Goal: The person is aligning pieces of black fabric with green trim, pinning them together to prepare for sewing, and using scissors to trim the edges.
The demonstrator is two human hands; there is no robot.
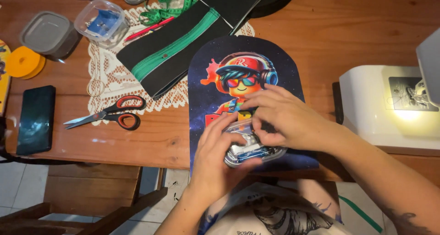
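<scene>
A: Step in hand?

B: Working at the lid, by the look of it. Left hand (220, 157) cupped around the small clear plastic box (250, 148), gripping it from below; right hand (288, 118) curled over its top, fingertips pressed at the lid edge.

A: Where exactly?

B: Just above the near edge of the wooden surface (357, 33), over the lower end of the arched dark-blue printed fabric panel (247, 65).

A: Inside it?

B: Something silvery and blue, too blurred to name.

A: Next move, then?

B: Probably calls for a steady grip underneath and a careful pull on top, so as not to spill anything.

A: Other containers?

B: Far left, a clear square plastic tub (101, 22) holding blue pieces, and just beside it a grey lidded tub (46, 33), contents hidden. Red-and-black-handled scissors (114, 113) nearer, well apart from both hands.
</scene>
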